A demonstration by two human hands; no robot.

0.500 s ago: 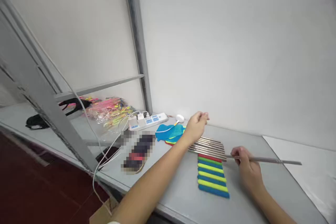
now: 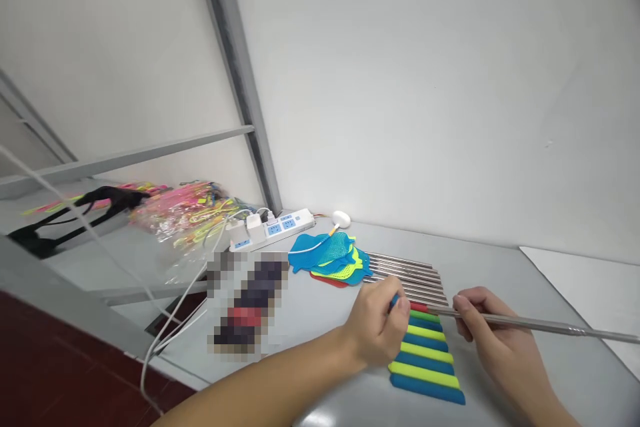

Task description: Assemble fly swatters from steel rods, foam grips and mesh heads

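My left hand (image 2: 377, 323) is closed in a fist above the upper end of a row of handles; a small blue piece (image 2: 394, 301) shows between its fingers, mostly hidden. My right hand (image 2: 495, 330) grips a telescopic metal rod (image 2: 545, 325) that points right. The rod's left end meets or overlaps the red handle (image 2: 419, 307); I cannot tell whether they are joined. Below it lie a green handle (image 2: 426, 316) and several yellow and blue handles (image 2: 430, 387) side by side. Behind the hands rest several metal rods (image 2: 413, 271) and blue, yellow and red fly swatter heads (image 2: 330, 257).
A white power strip (image 2: 280, 227) with plugs and cables lies at the back left, with a white round device (image 2: 341, 219) beside it. A blurred-out object (image 2: 250, 307) is on the table's left. Plastic bags with colourful goods (image 2: 195, 210) lie beyond the metal frame (image 2: 235, 60).
My left hand has come down from over the metal rods to the handles, and its fist now shows a blue piece. The rod's left end in my right hand is now near the red handle.
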